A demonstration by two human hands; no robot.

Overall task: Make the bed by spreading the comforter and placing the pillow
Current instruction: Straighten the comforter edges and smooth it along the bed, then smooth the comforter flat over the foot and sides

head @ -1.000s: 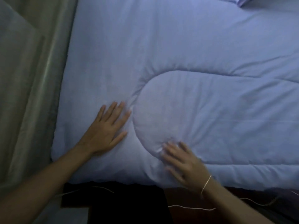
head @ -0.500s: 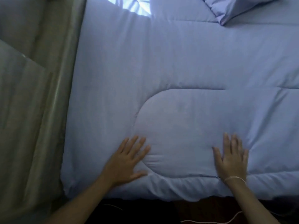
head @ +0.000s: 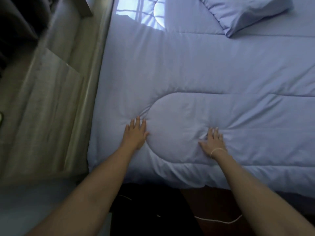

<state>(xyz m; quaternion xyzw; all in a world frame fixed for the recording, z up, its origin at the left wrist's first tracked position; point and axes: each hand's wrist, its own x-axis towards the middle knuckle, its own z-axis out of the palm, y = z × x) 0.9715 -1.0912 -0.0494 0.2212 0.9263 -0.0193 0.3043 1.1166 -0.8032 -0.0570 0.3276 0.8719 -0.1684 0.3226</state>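
Note:
A light blue quilted comforter (head: 196, 65) lies spread flat over the bed, its near edge hanging at the bed's front. My left hand (head: 135, 133) rests palm down on it, fingers apart, at the left end of a rounded stitched panel. My right hand (head: 212, 142) presses flat on the same panel further right, with a thin band on its wrist. A matching blue pillow (head: 245, 12) lies at the far right corner on top of the comforter.
A grey curtain (head: 51, 99) hangs along the bed's left side. Window light falls on the far part of the comforter. A white cord (head: 219, 220) lies on the dark floor below the bed's near edge.
Both hands have slid further up the comforter, away from its near edge. The view has pulled back, so more of the bed and the pillow now show.

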